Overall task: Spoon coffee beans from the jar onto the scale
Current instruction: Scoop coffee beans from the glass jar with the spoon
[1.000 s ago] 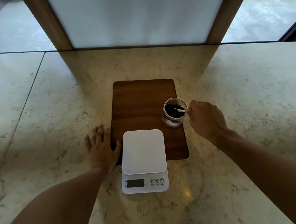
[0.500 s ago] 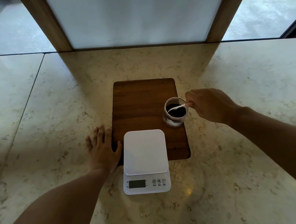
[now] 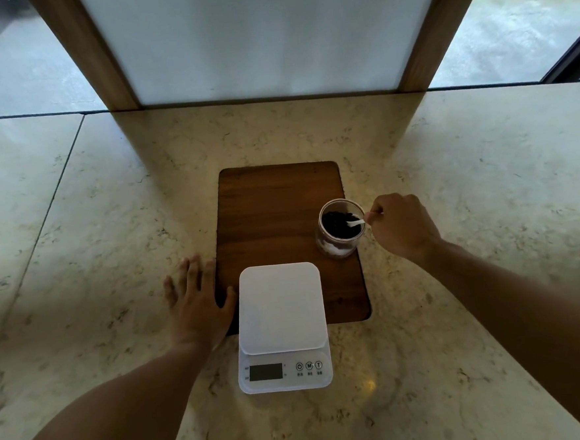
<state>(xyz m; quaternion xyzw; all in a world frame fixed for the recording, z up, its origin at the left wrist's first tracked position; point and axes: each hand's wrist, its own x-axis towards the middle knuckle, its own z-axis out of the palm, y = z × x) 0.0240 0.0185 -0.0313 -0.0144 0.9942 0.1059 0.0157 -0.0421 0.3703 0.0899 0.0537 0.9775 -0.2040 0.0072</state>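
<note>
A glass jar [image 3: 339, 247] of dark coffee beans [image 3: 335, 224] stands on the right side of a wooden board [image 3: 274, 214]. My right hand [image 3: 402, 227] is just right of the jar, shut on a small white spoon [image 3: 355, 222] whose bowl dips into the beans. A white scale [image 3: 281, 323] sits at the board's near edge with a bare platform and a blank display. My left hand [image 3: 198, 303] lies flat on the counter, fingers spread, beside the scale's left side.
The marble counter [image 3: 468, 190] stretches wide on both sides. A seam runs down its left part. Behind the board rises a frosted panel [image 3: 262, 36] between two wooden posts, with windows to either side.
My right hand dropped lower and nearer beside the jar, and the spoon tipped down into the beans. My left hand stayed flat where it was.
</note>
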